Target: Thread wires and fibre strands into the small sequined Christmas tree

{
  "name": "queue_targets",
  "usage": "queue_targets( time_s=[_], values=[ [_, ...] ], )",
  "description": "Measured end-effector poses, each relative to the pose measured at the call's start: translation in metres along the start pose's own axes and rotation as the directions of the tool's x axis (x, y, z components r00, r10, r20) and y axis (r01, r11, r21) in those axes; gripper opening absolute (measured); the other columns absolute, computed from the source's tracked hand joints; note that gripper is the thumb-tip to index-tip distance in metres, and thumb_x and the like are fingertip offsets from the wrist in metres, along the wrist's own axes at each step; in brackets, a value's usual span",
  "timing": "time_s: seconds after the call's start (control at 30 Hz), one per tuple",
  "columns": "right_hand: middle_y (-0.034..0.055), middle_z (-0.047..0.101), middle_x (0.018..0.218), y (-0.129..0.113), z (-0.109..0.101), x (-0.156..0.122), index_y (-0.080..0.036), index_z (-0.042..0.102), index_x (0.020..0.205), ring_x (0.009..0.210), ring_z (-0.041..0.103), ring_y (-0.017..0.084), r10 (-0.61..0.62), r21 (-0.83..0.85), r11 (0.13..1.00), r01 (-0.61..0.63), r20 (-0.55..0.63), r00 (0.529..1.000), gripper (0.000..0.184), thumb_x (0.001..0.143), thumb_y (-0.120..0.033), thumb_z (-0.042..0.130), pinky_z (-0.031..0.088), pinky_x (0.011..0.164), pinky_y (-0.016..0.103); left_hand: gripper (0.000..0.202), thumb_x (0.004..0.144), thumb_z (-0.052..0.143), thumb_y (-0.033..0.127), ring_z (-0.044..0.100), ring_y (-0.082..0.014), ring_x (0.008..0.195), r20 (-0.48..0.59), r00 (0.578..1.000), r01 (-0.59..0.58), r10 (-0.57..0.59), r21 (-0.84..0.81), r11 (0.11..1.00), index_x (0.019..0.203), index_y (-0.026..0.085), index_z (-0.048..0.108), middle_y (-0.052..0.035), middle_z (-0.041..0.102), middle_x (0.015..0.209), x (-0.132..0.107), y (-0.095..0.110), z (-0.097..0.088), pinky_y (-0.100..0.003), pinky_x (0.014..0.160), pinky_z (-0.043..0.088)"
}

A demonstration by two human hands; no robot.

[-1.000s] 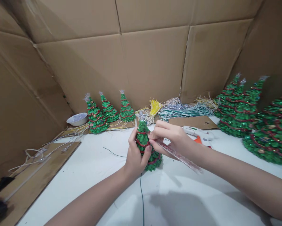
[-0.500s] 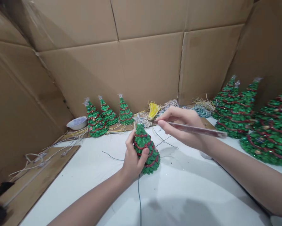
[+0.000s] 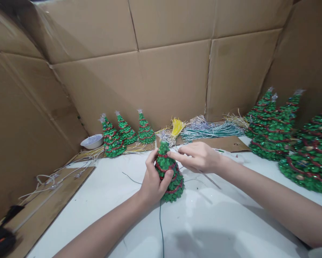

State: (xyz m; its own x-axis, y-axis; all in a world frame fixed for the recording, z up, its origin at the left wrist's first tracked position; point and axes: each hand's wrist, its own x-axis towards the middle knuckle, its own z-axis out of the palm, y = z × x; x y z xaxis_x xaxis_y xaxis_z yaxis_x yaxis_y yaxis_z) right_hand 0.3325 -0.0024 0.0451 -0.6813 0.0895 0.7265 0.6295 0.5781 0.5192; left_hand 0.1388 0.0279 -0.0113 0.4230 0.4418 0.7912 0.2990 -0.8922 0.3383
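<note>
In the middle of the head view, a small green Christmas tree (image 3: 172, 183) with red garlands stands slightly tilted on the white tabletop. My left hand (image 3: 154, 182) is closed around its left side, thumb across the front. A clear star (image 3: 164, 136) tops it, and a dark green wire (image 3: 161, 222) runs from beneath toward me. My right hand (image 3: 197, 157) is closed on a thin stick-like tool (image 3: 211, 180), whose rear end sticks out below the palm. The index fingertip touches the upper right of the tree; the tool's front end is hidden.
Three small trees (image 3: 127, 129) and a white bowl (image 3: 92, 142) stand at the back left. Behind my hands lie yellow wires (image 3: 177, 127) and green-white wire bundles (image 3: 214, 130). Larger trees (image 3: 274, 125) stand right. Cardboard walls (image 3: 171, 79) enclose the table; a black object (image 3: 1, 240) lies front left.
My right hand has moved down, turning the tool so its rear end points down toward me, and its index finger now touches the tree. My left hand keeps holding the tree.
</note>
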Motion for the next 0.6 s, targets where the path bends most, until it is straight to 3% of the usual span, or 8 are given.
queue_targets(
  time_s=[0.2, 0.37, 0.47, 0.6],
  values=[
    [-0.0038, 0.049, 0.057, -0.002, -0.005, 0.005, -0.012, 0.048, 0.103, 0.045, 0.040, 0.008, 0.025, 0.072, 0.997, -0.023, -0.024, 0.999, 0.022, 0.085, -0.010, 0.035, 0.030, 0.042, 0.021, 0.065, 0.082, 0.049, 0.026, 0.044, -0.0229, 0.115, -0.015, 0.998, -0.063, 0.063, 0.042, 0.997, 0.134, 0.018, 0.012, -0.0155, 0.036, 0.126, 0.005, 0.003, -0.004, -0.038, 0.092, 0.041],
    [-0.0028, 0.052, 0.059, -0.008, -0.010, 0.013, -0.012, 0.049, 0.100, 0.047, 0.045, 0.008, 0.142, 0.207, 0.967, -0.146, 0.033, 0.989, 0.019, 0.085, -0.011, 0.037, 0.034, 0.043, 0.021, 0.067, 0.082, 0.050, 0.025, 0.043, -0.0229, 0.115, -0.047, 0.987, -0.146, 0.151, 0.095, 0.985, 0.135, 0.017, 0.011, -0.0157, 0.037, 0.125, 0.009, 0.002, -0.008, -0.038, 0.092, 0.041],
    [-0.0018, 0.058, 0.063, -0.012, -0.016, 0.017, -0.013, 0.050, 0.100, 0.050, 0.051, 0.007, 0.234, 0.274, 0.940, -0.204, -0.080, 0.969, 0.019, 0.083, -0.011, 0.042, 0.040, 0.047, 0.020, 0.069, 0.081, 0.052, 0.024, 0.044, -0.0219, 0.112, -0.066, 0.974, -0.208, 0.215, 0.095, 0.974, 0.135, 0.016, 0.011, -0.0154, 0.038, 0.122, 0.014, 0.004, -0.010, -0.037, 0.090, 0.042],
    [-0.0032, 0.062, 0.065, -0.020, -0.025, 0.022, -0.018, 0.051, 0.091, 0.053, 0.055, 0.007, 0.390, 0.357, 0.890, -0.283, -0.275, 0.879, 0.016, 0.078, -0.009, 0.049, 0.046, 0.053, 0.018, 0.069, 0.080, 0.053, 0.024, 0.045, -0.0217, 0.110, -0.095, 0.966, -0.232, 0.242, 0.099, 0.968, 0.135, 0.016, 0.012, -0.0154, 0.038, 0.120, 0.019, 0.011, -0.014, -0.037, 0.090, 0.042]
  ],
)
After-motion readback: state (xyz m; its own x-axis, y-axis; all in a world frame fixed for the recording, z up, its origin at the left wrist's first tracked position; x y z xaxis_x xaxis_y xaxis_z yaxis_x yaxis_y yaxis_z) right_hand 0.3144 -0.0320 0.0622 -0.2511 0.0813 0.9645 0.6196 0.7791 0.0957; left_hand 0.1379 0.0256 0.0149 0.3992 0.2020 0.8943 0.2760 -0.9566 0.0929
